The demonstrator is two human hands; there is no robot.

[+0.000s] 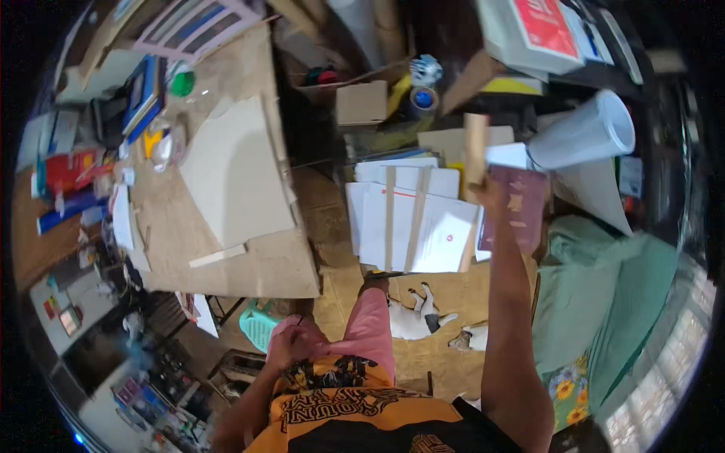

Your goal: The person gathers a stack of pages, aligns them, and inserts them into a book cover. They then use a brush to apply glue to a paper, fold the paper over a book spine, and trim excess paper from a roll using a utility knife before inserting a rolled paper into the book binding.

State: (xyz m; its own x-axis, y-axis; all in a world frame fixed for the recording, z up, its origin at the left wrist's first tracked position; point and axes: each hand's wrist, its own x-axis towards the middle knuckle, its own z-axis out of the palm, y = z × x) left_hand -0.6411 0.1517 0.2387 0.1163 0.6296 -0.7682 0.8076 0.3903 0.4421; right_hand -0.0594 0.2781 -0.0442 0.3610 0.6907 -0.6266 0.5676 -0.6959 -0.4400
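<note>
My right hand reaches out over a stack of papers and is closed on the lower end of a tan, block-like piece, held upright. Just beside that hand lies a maroon booklet with gold markings. To its left, white papers and folders are piled up, with two tan strips across them. My left hand rests by my lap, close to the pink shorts. Its fingers are curled, and what they hold, if anything, cannot be made out.
A wooden table on the left bears a large cream sheet. A translucent bin lies tilted at the right, above green cloth. Black-and-white animals lie on the floor near my feet. A green stool stands under the table's edge.
</note>
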